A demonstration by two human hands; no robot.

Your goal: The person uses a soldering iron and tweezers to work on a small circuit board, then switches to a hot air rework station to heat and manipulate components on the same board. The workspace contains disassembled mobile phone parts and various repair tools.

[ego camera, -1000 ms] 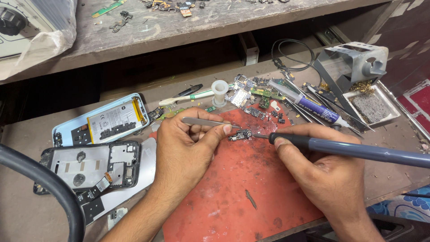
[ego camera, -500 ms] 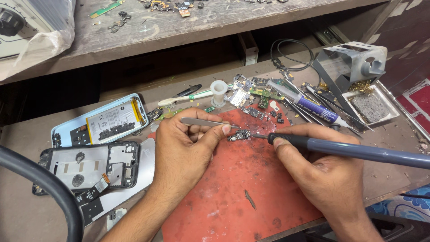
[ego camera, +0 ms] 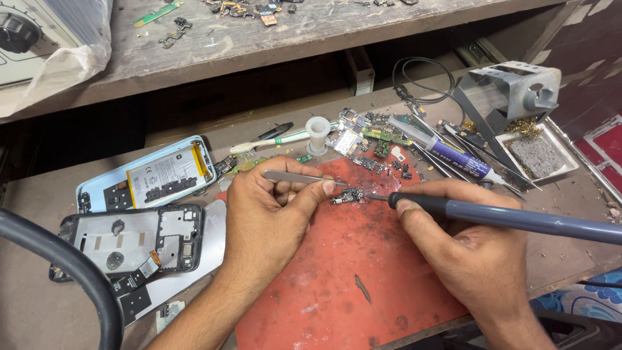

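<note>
We are working over a worn red rubber mat, its surface scuffed, blotched with pale residue and speckled with dark burn marks. Our left hand is pinching a pair of slim grey metal tweezers, thumb and fingers closed around the shaft. The tweezers are lying almost level, their long axis running left to right, the fine tips pointing right toward a small dark circuit board studded with tiny metal parts. That little board is resting on the mat near its upper edge, between our two hands, its long side also running roughly left to right.

Our right hand is gripping a soldering iron with a smooth blue-grey plastic handle and black collar, fingers wrapped pen-fashion near the front. The iron is stretching from the right edge of the view toward the left and slightly upward, its thin metal tip pointing left and meeting the right end of the board.

To the left, an open light-blue phone shell with a flat silver-and-yellow battery is lying beside a dark grey phone mid-frame with dangling flex strips. Behind the mat we are seeing a white plastic solder spool, scattered green board fragments, a syringe-shaped tube with a purple label, and a grey metal iron stand with a dull sponge tray.
</note>
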